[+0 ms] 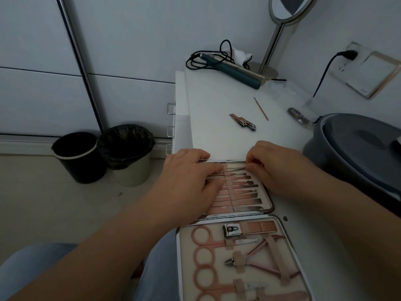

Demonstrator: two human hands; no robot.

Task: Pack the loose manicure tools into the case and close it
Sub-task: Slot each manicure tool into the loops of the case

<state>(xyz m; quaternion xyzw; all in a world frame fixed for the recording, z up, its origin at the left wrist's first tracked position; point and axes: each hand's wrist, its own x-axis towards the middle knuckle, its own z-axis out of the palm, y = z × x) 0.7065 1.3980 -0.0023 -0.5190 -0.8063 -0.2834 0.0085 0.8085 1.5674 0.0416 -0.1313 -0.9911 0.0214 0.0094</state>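
White desktop (217, 98) occupies the centre and upper right of the frame, with pale cabinet doors behind and two bins at left centre — one black (77, 156), one lined with a dark bag (128, 153). Case (269, 210) lies open at lower centre, hinge across the middle. Left hand (191, 181) rests on the upper half with fingers extended over the row of tools; right hand (275, 168) has fingers curled at the top right of that row, apparently pinching a thin tool (235, 169) at the strap (230, 185), though the grip itself is partly hidden. Judged step: seating that tool under the strap. Best done by holding the strap flat with the left fingers and sliding the tool in level, not angled. Upper half holds a rank of slim files and pushers; lower half holds scissors (204, 240), a clipper (233, 230) and nippers (249, 260), each strapped. Still loose on the desktop, upper centre — a clipper (243, 122) and a thin stick (261, 108), well apart from the case.
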